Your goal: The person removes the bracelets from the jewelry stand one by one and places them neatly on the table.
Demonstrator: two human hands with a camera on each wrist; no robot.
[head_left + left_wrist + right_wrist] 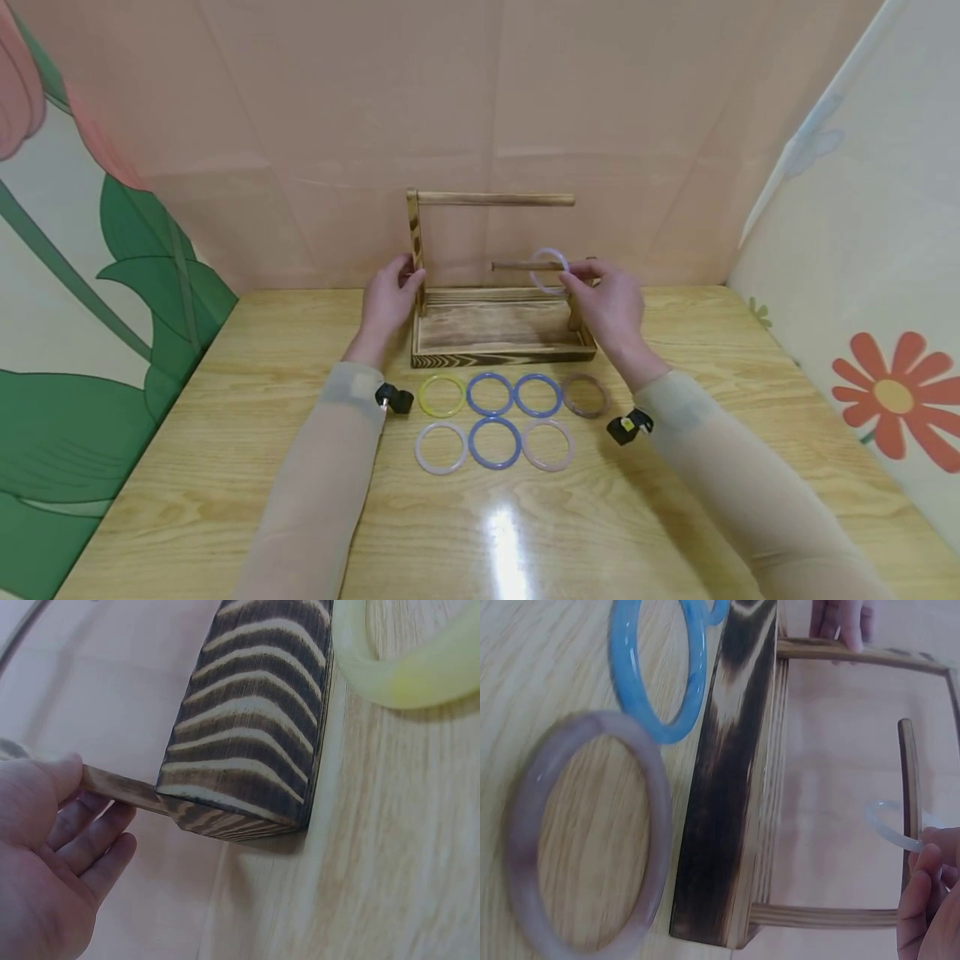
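Pinched in the right hand (pixel 611 304), a pale ring (pixel 549 270) hangs around the lower rod (pixel 525 266). Left hand (pixel 387 300) grips the rack's tall post (pixel 415 250) beside the tabletop rings (pixel 495 417)

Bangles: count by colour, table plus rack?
Blue bangles: 3
Yellow bangle: 1
Brown bangle: 1
White bangle on table: 1
Pink bangle: 1
Clear-white bangle on the rack's lower bar, pinched by right hand: 1
Total: 8

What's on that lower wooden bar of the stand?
One pale ring hangs around the lower bar, pinched by the right hand. The hand covers the bar's right end.
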